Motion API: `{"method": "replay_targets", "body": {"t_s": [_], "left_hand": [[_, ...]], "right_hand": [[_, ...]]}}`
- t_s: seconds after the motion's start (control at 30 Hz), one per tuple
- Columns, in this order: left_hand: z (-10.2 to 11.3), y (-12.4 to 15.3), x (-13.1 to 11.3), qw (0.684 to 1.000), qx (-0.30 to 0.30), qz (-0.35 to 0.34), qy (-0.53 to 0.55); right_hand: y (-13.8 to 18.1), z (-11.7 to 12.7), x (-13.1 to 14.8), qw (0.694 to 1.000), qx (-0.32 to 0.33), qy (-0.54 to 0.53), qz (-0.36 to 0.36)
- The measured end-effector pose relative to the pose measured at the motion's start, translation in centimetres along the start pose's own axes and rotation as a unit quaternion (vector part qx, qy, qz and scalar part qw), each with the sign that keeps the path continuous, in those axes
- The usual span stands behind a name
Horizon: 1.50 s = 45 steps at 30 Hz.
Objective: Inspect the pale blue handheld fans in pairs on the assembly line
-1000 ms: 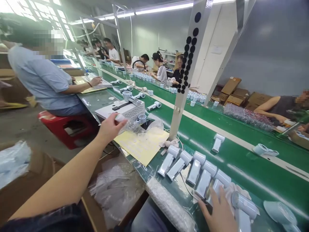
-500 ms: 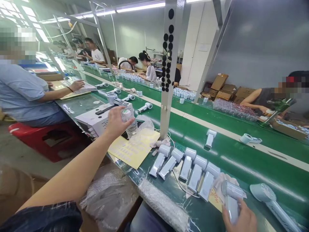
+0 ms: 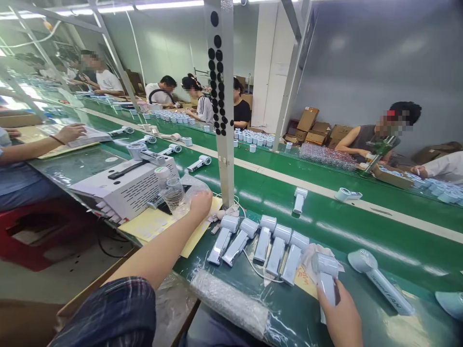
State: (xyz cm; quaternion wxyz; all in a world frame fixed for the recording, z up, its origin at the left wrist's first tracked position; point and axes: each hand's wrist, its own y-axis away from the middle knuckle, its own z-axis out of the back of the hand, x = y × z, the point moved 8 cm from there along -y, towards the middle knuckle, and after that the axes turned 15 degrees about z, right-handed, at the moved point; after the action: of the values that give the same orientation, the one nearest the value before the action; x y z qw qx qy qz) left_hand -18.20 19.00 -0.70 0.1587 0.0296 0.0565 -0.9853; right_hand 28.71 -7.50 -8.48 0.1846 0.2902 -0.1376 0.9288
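My right hand (image 3: 342, 308) is closed around the handle of a light-blue handheld fan (image 3: 325, 265) at the front right of the bench. My left hand (image 3: 202, 202) is beside a crumpled clear plastic bag (image 3: 195, 185), next to the metal post; its fingers are mostly hidden. A clear plastic bottle (image 3: 171, 193) with a pale cap stands just left of that hand. Several similar fans (image 3: 277, 248) lie in a row between my hands. To the right lies another fan (image 3: 383, 282) with lettering on its handle.
A yellow sheet (image 3: 144, 229) with small pale stickers lies under my left forearm. Behind it is a white slotted box (image 3: 133, 183). A metal post (image 3: 226, 159) rises from the bench edge. A bubble-wrap roll (image 3: 231, 301) lies in front. More fans sit on the green conveyor (image 3: 267, 193); co-workers sit beyond.
My left hand has moved from above the bottle to beside the plastic bag, nearer the post. My right hand still grips the fan. The view has swung to the right.
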Motion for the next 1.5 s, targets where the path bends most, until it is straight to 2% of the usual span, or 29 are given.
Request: {"method": "replay_targets", "body": {"t_s": [0.1, 0.2, 0.3, 0.33, 0.37, 0.43, 0.47, 0.53, 0.57, 0.6, 0.63, 0.67, 0.7, 0.77, 0.83, 0.87, 0.93, 1.0, 1.07, 1.1, 1.13, 1.2, 1.27, 1.37, 1.5], "left_hand": [[1.3, 1.0, -0.7, 0.999, 0.008, -0.035, 0.016], [3.5, 3.9, -1.5, 0.995, 0.011, -0.086, 0.048], [6.4, 7.2, -1.4, 0.99, 0.01, -0.102, 0.1], [7.5, 8.1, -1.0, 0.985, 0.002, -0.082, 0.151], [8.5, 9.2, -1.2, 0.973, 0.016, -0.09, 0.211], [9.5, 11.9, -2.7, 0.921, 0.117, -0.143, 0.342], [9.8, 13.5, -4.2, 0.879, 0.194, -0.188, 0.392], [10.2, 17.3, -7.8, 0.768, 0.36, -0.295, 0.441], [10.5, 19.0, -9.6, 0.708, 0.422, -0.342, 0.45], [10.7, 20.2, -11.2, 0.661, 0.463, -0.379, 0.453], [10.7, 20.6, -12.7, 0.634, 0.48, -0.4, 0.455], [10.3, 20.2, -14.3, 0.637, 0.471, -0.403, 0.459], [9.5, 19.3, -15.8, 0.67, 0.443, -0.391, 0.449], [7.3, 16.3, -18.3, 0.772, 0.352, -0.336, 0.41], [6.1, 14.4, -20.7, 0.84, 0.245, -0.344, 0.341], [5.8, 13.9, -21.6, 0.858, 0.191, -0.363, 0.31], [6.0, 13.6, -22.5, 0.871, 0.082, -0.403, 0.27], [6.8, 14.1, -21.9, 0.873, -0.028, -0.419, 0.249], [7.3, 15.7, -20.3, 0.868, -0.103, -0.431, 0.223], [7.1, 16.7, -19.5, 0.866, -0.109, -0.444, 0.205], [6.6, 17.9, -18.7, 0.864, -0.088, -0.46, 0.188], [5.0, 20.3, -17.4, 0.855, -0.01, -0.499, 0.145], [3.2, 22.2, -16.4, 0.845, 0.037, -0.526, 0.089], [1.4, 23.0, -15.8, 0.847, 0.018, -0.531, 0.028], [0.0, 23.0, -15.6, 0.849, -0.044, -0.526, 0.032]], "right_hand": [[0.4, 0.5, -1.1, 0.996, -0.027, -0.08, -0.03], [1.2, 1.5, -1.5, 0.973, -0.079, -0.21, -0.055], [2.3, 1.9, -0.4, 0.902, -0.111, -0.411, -0.067], [2.6, 1.7, 0.4, 0.871, -0.102, -0.476, -0.067], [3.0, 1.4, 1.3, 0.842, -0.084, -0.529, -0.065], [3.6, 0.8, 3.2, 0.803, -0.045, -0.591, -0.058], [3.9, 0.6, 3.9, 0.796, -0.034, -0.602, -0.056], [4.4, 0.3, 4.9, 0.796, -0.023, -0.602, -0.059], [4.7, 0.2, 5.2, 0.799, -0.019, -0.598, -0.061], [4.9, 0.1, 5.5, 0.801, -0.015, -0.595, -0.062], [5.1, 0.1, 5.7, 0.802, -0.011, -0.594, -0.063], [5.4, 0.1, 5.9, 0.801, -0.007, -0.595, -0.063], [5.6, 0.1, 6.1, 0.799, -0.003, -0.597, -0.064], [6.2, 0.2, 6.1, 0.798, -0.001, -0.599, -0.068], [6.8, 0.2, 5.9, 0.804, 0.0, -0.59, -0.074], [7.0, 0.2, 5.6, 0.809, -0.002, -0.583, -0.079], [7.4, 0.1, 4.8, 0.816, -0.012, -0.571, -0.089], [7.8, 0.2, 3.8, 0.82, -0.027, -0.563, -0.102], [8.0, 0.3, 3.0, 0.824, -0.033, -0.554, -0.118], [8.1, 0.4, 2.8, 0.826, -0.032, -0.549, -0.127], [8.1, 0.4, 2.5, 0.827, -0.03, -0.544, -0.137], [8.1, 0.6, 2.3, 0.829, -0.026, -0.537, -0.156], [7.9, 0.6, 2.2, 0.828, -0.028, -0.534, -0.169], [7.3, 0.4, 2.7, 0.828, -0.026, -0.533, -0.171], [6.9, -0.4, 3.6, 0.825, -0.007, -0.542, -0.159]]}}
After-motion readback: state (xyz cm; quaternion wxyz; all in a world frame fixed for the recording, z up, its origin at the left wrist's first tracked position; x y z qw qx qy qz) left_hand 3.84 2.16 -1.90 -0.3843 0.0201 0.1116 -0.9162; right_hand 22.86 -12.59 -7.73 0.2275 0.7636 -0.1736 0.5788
